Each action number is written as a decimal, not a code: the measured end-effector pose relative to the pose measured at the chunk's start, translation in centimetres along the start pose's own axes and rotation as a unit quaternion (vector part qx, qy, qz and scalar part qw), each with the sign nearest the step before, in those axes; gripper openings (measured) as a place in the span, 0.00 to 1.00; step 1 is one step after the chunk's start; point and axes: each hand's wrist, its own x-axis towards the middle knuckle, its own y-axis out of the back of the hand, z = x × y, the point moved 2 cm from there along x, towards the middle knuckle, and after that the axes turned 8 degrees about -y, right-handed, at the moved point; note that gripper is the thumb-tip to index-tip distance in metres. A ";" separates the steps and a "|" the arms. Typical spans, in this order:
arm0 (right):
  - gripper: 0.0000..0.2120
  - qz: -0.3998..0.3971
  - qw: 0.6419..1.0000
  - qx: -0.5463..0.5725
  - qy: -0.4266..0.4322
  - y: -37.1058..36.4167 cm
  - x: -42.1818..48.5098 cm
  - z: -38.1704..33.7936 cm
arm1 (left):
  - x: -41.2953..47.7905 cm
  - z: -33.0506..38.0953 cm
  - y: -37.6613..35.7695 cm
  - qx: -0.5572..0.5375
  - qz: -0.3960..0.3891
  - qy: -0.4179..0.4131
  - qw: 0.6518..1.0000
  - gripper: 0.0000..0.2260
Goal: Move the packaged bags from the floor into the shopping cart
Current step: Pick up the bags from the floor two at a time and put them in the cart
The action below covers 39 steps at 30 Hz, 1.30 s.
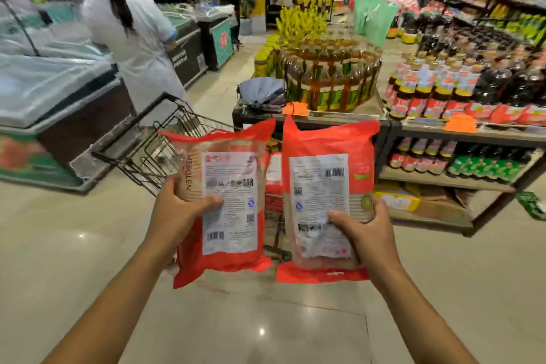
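Observation:
I hold two red packaged bags upright in front of me, white label sides facing me. My left hand grips the left bag by its left edge. My right hand grips the right bag at its lower right. The wire shopping cart stands just behind the bags, its handle to the left. Between the bags I glimpse more red packaging that seems to lie in the cart.
A chest freezer runs along the left. A person in a pale coat stands beside it, past the cart. A display stand of bottles and shelves of sauce bottles fill the right. Tiled floor lies below.

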 end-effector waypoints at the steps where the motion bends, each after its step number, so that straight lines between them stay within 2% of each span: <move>1: 0.29 -0.009 1.000 -0.005 0.005 -1.9 1.4 -0.4 | 1.6 -0.3 0.7 -0.001 0.010 0.001 1.000 0.32; 10: 0.29 -0.066 0.997 0.026 -0.007 -15.9 17.1 -0.5 | 18.2 -3.7 2.6 0.009 0.036 0.004 0.999 0.28; 13: 0.28 -0.074 0.996 0.039 -0.026 -19.3 22.8 -0.3 | 24.4 -5.0 2.3 0.024 0.034 0.020 0.999 0.32; 18: 0.32 -0.048 0.995 0.016 -0.090 -23.7 31.4 1.3 | 34.2 -8.4 -0.9 0.013 -0.001 0.053 0.999 0.27; 20: 0.33 -0.030 0.993 0.004 -0.117 -24.4 34.6 2.2 | 38.1 -11.0 -3.0 0.003 -0.023 0.092 0.996 0.28; 22: 0.32 -0.007 0.989 -0.013 -0.150 -24.7 37.5 3.6 | 41.8 -13.8 -5.5 -0.001 -0.053 0.128 0.990 0.31; 25: 0.31 0.040 0.979 -0.017 -0.200 -24.8 41.7 6.2 | 48.4 -20.8 -9.8 0.025 -0.088 0.181 0.979 0.47; 26: 0.30 0.055 0.974 -0.022 -0.218 -24.9 43.1 7.4 | 50.4 -23.2 -11.4 0.025 -0.108 0.193 0.975 0.47; 30: 0.32 0.104 0.951 -0.072 -0.284 -24.9 48.1 12.6 | 55.4 -26.3 -17.0 0.041 -0.190 0.212 0.958 0.16; 32: 0.29 0.124 0.935 -0.081 -0.322 -25.9 49.7 13.6 | 57.9 -29.4 -19.0 0.053 -0.211 0.213 0.952 0.12; 33: 0.26 0.131 0.931 -0.080 -0.333 -26.5 50.7 14.4 | 59.2 -31.4 -19.8 0.061 -0.211 0.225 0.949 0.15; 35: 0.26 0.122 0.926 -0.090 -0.346 -27.8 52.4 15.3 | 61.6 -37.0 -21.0 0.099 -0.212 0.235 0.943 0.36; 36: 0.29 0.115 0.921 -0.110 -0.356 -28.4 53.1 15.9 | 62.3 -39.7 -21.4 0.118 -0.216 0.239 0.939 0.43; 37: 0.32 0.106 0.918 -0.122 -0.362 -28.9 53.7 16.5 | 62.5 -40.3 -21.7 0.128 -0.225 0.250 0.933 0.42; 39: 0.26 0.109 0.916 -0.142 -0.359 -29.4 54.4 18.3 | 62.5 -37.8 -21.9 0.134 -0.234 0.265 0.926 0.34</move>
